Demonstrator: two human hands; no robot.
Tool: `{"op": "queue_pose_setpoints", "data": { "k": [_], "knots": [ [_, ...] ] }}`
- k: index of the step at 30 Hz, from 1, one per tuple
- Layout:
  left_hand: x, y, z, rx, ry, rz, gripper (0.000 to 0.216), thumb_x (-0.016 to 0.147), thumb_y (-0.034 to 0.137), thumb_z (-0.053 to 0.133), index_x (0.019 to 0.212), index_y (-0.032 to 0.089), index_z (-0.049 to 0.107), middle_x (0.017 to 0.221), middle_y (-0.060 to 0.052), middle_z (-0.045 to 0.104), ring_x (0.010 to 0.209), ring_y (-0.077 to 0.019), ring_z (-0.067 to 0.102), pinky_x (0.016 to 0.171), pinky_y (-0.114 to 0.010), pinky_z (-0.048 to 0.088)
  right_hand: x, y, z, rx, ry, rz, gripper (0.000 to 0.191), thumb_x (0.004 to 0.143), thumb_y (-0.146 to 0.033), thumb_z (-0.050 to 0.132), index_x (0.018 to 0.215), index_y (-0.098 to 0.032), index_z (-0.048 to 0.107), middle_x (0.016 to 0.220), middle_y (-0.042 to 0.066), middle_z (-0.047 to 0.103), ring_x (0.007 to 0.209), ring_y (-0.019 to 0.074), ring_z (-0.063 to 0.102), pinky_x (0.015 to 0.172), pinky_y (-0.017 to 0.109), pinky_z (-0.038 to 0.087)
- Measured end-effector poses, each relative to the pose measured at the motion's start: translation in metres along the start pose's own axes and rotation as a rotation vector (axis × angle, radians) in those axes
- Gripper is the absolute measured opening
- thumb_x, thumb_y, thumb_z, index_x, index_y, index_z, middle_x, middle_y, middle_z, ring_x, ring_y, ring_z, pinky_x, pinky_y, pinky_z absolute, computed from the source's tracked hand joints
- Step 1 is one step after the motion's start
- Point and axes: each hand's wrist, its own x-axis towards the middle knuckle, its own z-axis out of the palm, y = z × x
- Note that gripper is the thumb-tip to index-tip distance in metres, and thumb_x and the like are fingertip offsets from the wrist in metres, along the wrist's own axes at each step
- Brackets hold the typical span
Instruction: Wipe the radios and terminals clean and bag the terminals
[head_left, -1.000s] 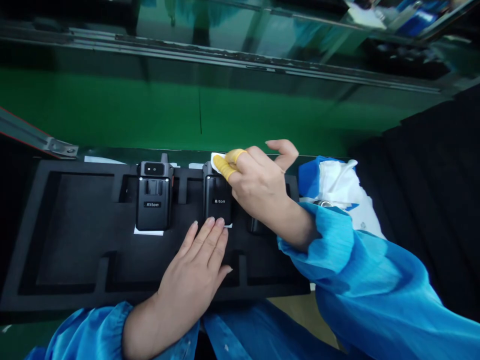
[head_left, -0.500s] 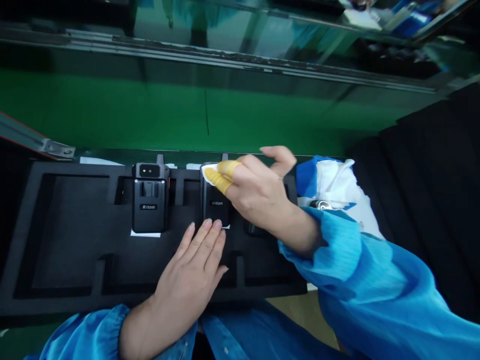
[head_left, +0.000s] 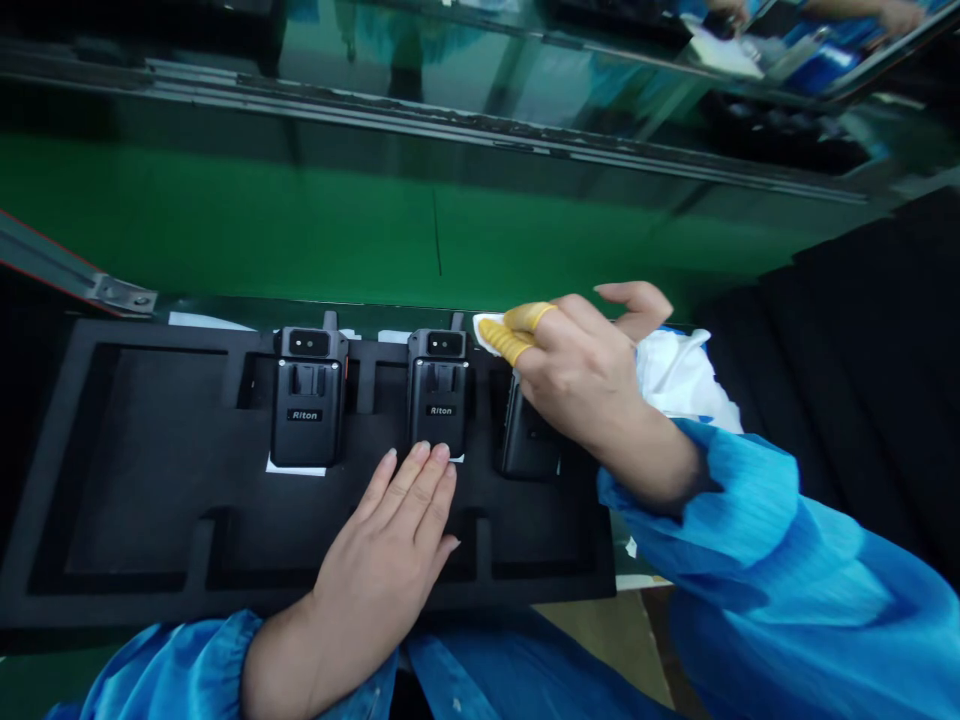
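Observation:
A black foam tray (head_left: 150,470) holds three black devices side by side. The left device (head_left: 307,400) and the middle device (head_left: 439,390) both show a "Riton" label. My left hand (head_left: 390,550) lies flat on the tray, fingers stretched out, fingertips touching the lower edge of the middle device. My right hand (head_left: 585,370), with yellow finger cots on two fingers, pinches a small white cloth (head_left: 486,328) over the top of the right device (head_left: 529,445), which it partly hides.
A green conveyor belt (head_left: 300,240) runs behind the tray, with a metal rail (head_left: 450,115) beyond it. A white and blue cloth bundle (head_left: 682,375) lies right of the tray. Dark black material (head_left: 862,380) fills the right side.
My right hand has moved to the right with the white cloth, from the top of the middle device to the top of the right device. The middle device's top now shows. My left hand stays.

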Motion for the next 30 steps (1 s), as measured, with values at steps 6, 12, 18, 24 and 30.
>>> {"op": "queue_pose_setpoints", "data": {
  "k": [6, 12, 18, 24, 30],
  "knots": [
    [-0.001, 0.0, 0.001, 0.03, -0.001, 0.002, 0.036, 0.092, 0.02, 0.044, 0.124, 0.007, 0.056, 0.131, -0.012, 0.06, 0.122, -0.0246, 0.056, 0.105, -0.041, 0.044, 0.028, -0.033, 0.001, -0.051, 0.056, -0.115, 0.034, 0.092, -0.016, 0.04, 0.068, -0.021, 0.064, 0.083, 0.0, 0.06, 0.08, 0.0138, 0.047, 0.094, 0.045, 0.018],
    [0.0, 0.0, -0.001, 0.019, -0.028, -0.009, 0.037, 0.093, 0.021, 0.042, 0.125, 0.007, 0.054, 0.132, -0.011, 0.06, 0.124, -0.0248, 0.055, 0.102, -0.041, 0.046, 0.018, -0.034, 0.011, -0.166, 0.047, -0.133, 0.036, 0.09, -0.01, 0.037, 0.07, -0.021, 0.065, 0.079, -0.001, 0.059, 0.08, 0.0137, 0.045, 0.093, 0.041, 0.019],
    [0.001, -0.001, -0.001, 0.015, -0.004, 0.002, 0.037, 0.094, 0.021, 0.042, 0.125, 0.006, 0.054, 0.132, -0.012, 0.06, 0.122, -0.0261, 0.056, 0.102, -0.042, 0.047, -0.016, -0.018, 0.012, -0.196, 0.107, -0.08, 0.032, 0.084, -0.006, 0.042, 0.072, -0.022, 0.068, 0.078, 0.0, 0.061, 0.077, 0.014, 0.045, 0.088, 0.04, 0.021],
    [0.0, -0.003, -0.001, 0.001, 0.006, 0.015, 0.037, 0.093, 0.022, 0.044, 0.125, 0.006, 0.054, 0.132, -0.013, 0.06, 0.124, -0.0263, 0.055, 0.103, -0.043, 0.045, -0.016, -0.014, 0.001, -0.182, 0.139, 0.093, 0.032, 0.085, -0.01, 0.039, 0.075, -0.021, 0.068, 0.079, 0.003, 0.062, 0.076, 0.0154, 0.048, 0.081, 0.04, 0.024],
    [0.0, -0.004, -0.002, -0.019, -0.005, 0.03, 0.038, 0.094, 0.024, 0.045, 0.125, 0.005, 0.054, 0.132, -0.014, 0.059, 0.125, -0.0277, 0.053, 0.103, -0.045, 0.045, -0.025, -0.046, -0.006, -0.117, 0.132, -0.147, 0.028, 0.091, -0.018, 0.044, 0.075, -0.025, 0.067, 0.081, -0.003, 0.066, 0.078, 0.0124, 0.049, 0.089, 0.039, 0.021]
  ]
}}
